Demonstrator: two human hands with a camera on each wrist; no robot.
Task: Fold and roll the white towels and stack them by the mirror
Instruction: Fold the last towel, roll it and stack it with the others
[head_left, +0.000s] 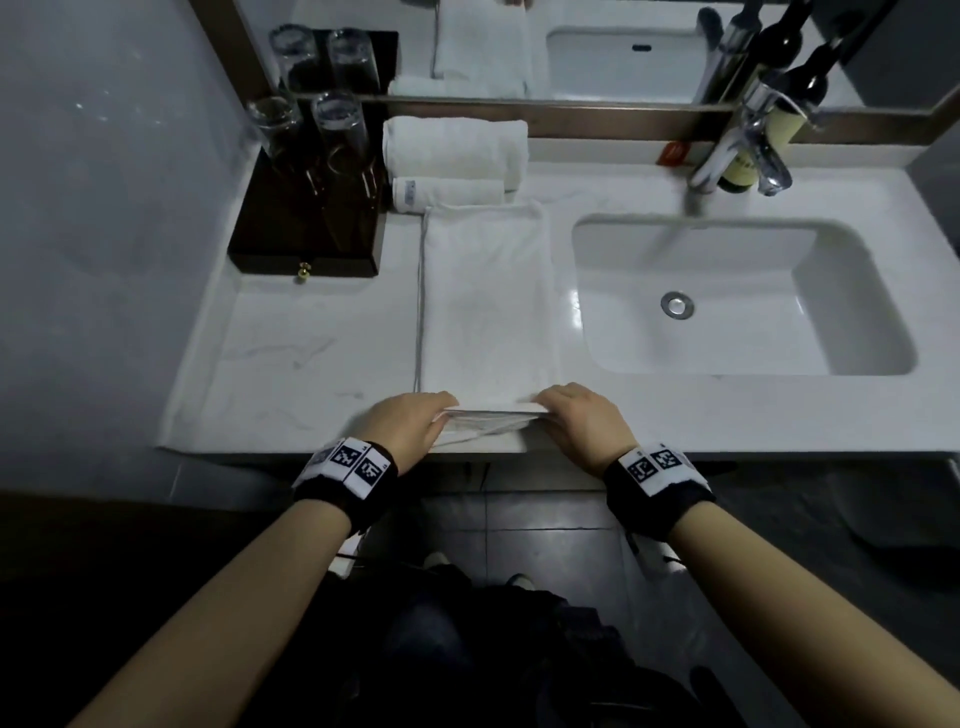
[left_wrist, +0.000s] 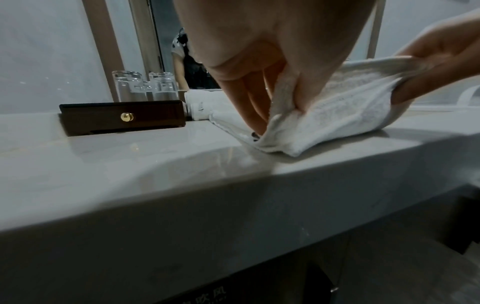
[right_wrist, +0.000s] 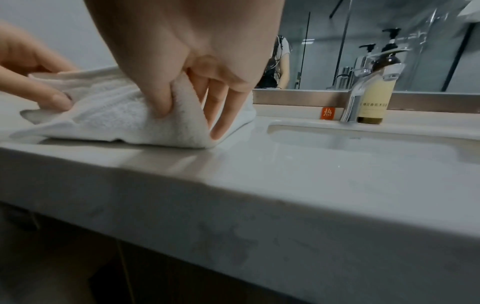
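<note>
Left hand (left_wrist: 262, 67) is right up in the cam, thumb + fingers pinching the near end of the white towel (left_wrist: 337, 115), which is lifted into a fold right at the front edge of the counter (left_wrist: 130, 174). Right hand (left_wrist: 441, 61) grips the other side of the same end. Further back: dark wooden box (left_wrist: 122, 117) w/ a brass knob, two glasses (left_wrist: 145, 86) behind it, rolled towels (left_wrist: 200, 102) next to the box, by the mirror (left_wrist: 161, 41).

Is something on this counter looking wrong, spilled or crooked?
Nothing stands out. The folded towel lies straight on the counter, both hands pinching its near end. Two rolled towels sit by the mirror, glasses upright on the dark box.
</note>
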